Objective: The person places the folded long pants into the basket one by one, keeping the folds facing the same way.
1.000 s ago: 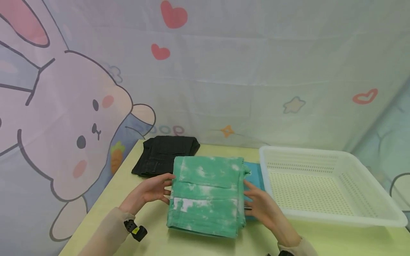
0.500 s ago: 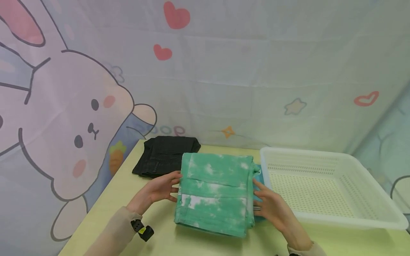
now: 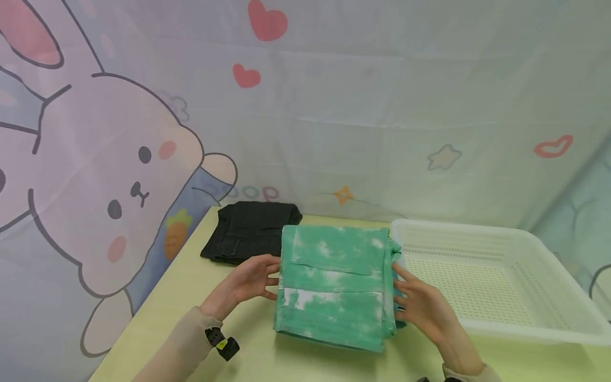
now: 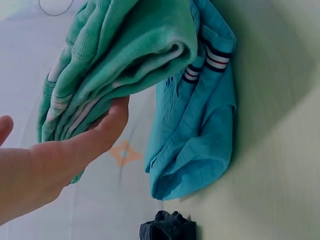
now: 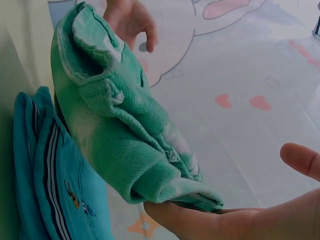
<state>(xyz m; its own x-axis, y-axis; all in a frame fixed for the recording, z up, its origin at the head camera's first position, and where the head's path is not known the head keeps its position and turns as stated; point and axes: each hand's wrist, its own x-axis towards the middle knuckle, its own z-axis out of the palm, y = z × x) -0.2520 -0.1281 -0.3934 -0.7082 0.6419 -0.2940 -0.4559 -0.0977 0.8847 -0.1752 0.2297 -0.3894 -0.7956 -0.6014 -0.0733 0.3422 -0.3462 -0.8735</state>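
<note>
A folded green-and-white tie-dye garment [image 3: 334,286] of thick cloth is held up off the table between my two hands. My left hand [image 3: 245,284] supports its left side; in the left wrist view the fingers [image 4: 107,127] lie beneath the folds and the thumb stands away. From the right side my right hand [image 3: 429,307] carries it likewise, with fingers [image 5: 175,217] under the lower edge and the thumb apart. Below it on the table lies a folded teal garment [image 4: 195,135] with striped trim, mostly hidden in the head view.
A white perforated plastic basket [image 3: 477,329] stands on the right of the pale yellow table [image 3: 238,355]. A folded black garment [image 3: 253,228] lies at the back left. A printed cloth backdrop [image 3: 343,106] hangs behind the table.
Both hands have carried the green-and-white garment to the right and slightly farther from me. It now covers more of the teal garment and comes near the basket's left edge.
</note>
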